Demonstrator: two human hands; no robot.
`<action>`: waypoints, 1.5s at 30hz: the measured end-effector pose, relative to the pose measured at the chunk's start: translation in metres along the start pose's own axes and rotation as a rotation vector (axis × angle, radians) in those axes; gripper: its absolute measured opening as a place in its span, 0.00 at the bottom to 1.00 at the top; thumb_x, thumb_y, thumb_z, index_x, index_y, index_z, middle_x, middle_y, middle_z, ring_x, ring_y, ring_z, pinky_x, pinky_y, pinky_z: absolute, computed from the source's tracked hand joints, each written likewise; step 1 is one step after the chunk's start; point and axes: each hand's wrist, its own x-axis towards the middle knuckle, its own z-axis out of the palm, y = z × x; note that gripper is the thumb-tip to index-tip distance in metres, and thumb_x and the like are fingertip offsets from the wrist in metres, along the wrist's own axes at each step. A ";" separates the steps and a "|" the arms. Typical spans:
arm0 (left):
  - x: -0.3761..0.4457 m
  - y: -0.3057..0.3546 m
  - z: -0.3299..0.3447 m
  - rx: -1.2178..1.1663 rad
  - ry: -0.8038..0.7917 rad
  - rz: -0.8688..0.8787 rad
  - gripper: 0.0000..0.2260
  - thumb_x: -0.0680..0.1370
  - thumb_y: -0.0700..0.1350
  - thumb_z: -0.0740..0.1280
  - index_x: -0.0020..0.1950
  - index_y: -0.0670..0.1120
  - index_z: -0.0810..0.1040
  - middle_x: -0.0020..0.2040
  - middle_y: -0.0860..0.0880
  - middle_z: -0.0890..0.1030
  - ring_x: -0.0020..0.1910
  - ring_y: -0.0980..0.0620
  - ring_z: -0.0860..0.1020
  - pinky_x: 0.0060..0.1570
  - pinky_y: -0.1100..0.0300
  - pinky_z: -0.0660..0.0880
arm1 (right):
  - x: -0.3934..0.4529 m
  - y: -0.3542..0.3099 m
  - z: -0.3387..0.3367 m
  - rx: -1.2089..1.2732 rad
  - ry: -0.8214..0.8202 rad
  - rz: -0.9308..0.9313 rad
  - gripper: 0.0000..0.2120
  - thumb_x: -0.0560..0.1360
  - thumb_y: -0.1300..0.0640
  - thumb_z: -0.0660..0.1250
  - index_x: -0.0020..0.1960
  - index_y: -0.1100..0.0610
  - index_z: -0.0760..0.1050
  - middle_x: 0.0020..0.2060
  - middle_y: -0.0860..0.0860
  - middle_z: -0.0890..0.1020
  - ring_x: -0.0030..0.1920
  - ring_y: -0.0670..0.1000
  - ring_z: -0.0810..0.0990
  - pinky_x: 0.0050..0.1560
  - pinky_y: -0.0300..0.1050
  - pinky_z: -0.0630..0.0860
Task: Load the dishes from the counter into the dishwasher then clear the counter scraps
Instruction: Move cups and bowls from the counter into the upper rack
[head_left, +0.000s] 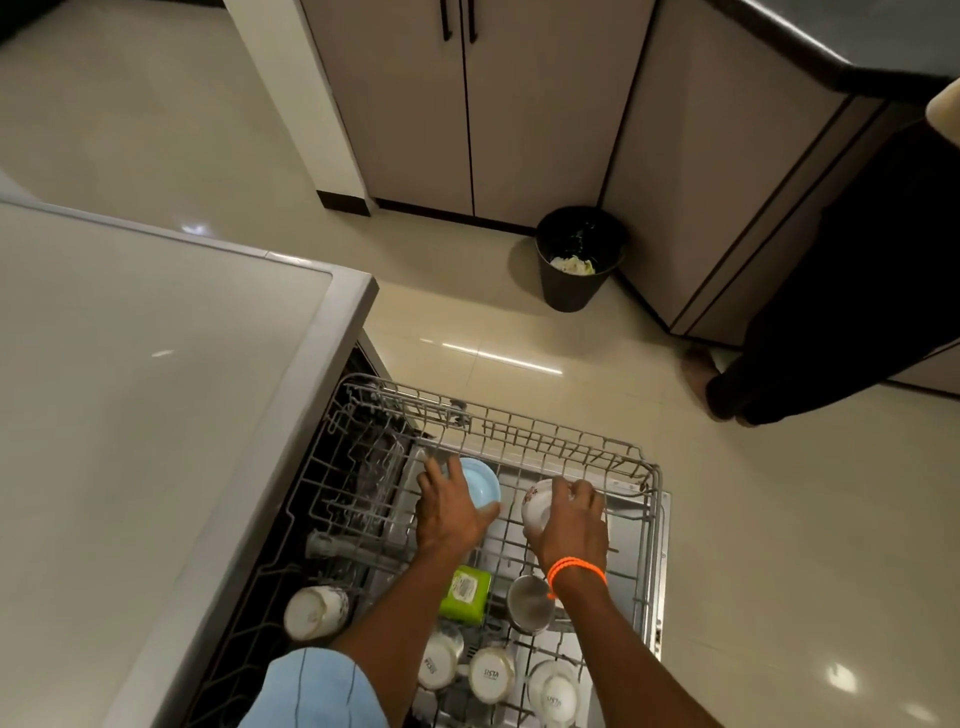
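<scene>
The dishwasher's wire rack (550, 431) is pulled out over the floor below me. My left hand (449, 506) holds a light blue plate (483, 483) on edge near the rack's far side. My right hand (574, 519) grips a white bowl with a floral pattern (535, 504), tipped on its side, just right of the plate. Nearer to me the rack holds a green container (466, 595), a steel cup (527, 603), a white mug (314, 613) and three white cups (491, 673) turned upside down.
A white counter (140, 389) runs along the left above the dishwasher. A black bin (576, 260) with scraps stands on the tiled floor by the cabinets (467, 104). Another person in dark clothes (857, 286) stands at the right.
</scene>
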 end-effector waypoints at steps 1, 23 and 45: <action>-0.002 -0.002 0.000 0.002 -0.004 0.001 0.44 0.69 0.66 0.73 0.76 0.49 0.59 0.74 0.42 0.59 0.71 0.42 0.63 0.62 0.48 0.76 | -0.001 0.000 0.001 0.004 -0.009 0.002 0.36 0.66 0.44 0.77 0.69 0.49 0.66 0.63 0.52 0.70 0.63 0.55 0.69 0.54 0.50 0.79; -0.113 0.022 -0.084 -0.093 -0.008 -0.005 0.34 0.75 0.62 0.68 0.73 0.44 0.64 0.75 0.42 0.60 0.72 0.42 0.62 0.64 0.46 0.72 | -0.069 -0.017 -0.125 0.131 -0.110 -0.073 0.32 0.70 0.51 0.74 0.71 0.53 0.66 0.65 0.55 0.69 0.65 0.58 0.70 0.59 0.52 0.75; -0.324 0.099 -0.012 -0.502 0.024 -0.643 0.33 0.79 0.59 0.66 0.76 0.40 0.62 0.74 0.37 0.63 0.72 0.35 0.65 0.66 0.46 0.69 | -0.138 0.079 -0.172 -0.014 -0.386 -0.559 0.27 0.72 0.51 0.73 0.67 0.57 0.69 0.64 0.60 0.71 0.64 0.63 0.73 0.61 0.55 0.76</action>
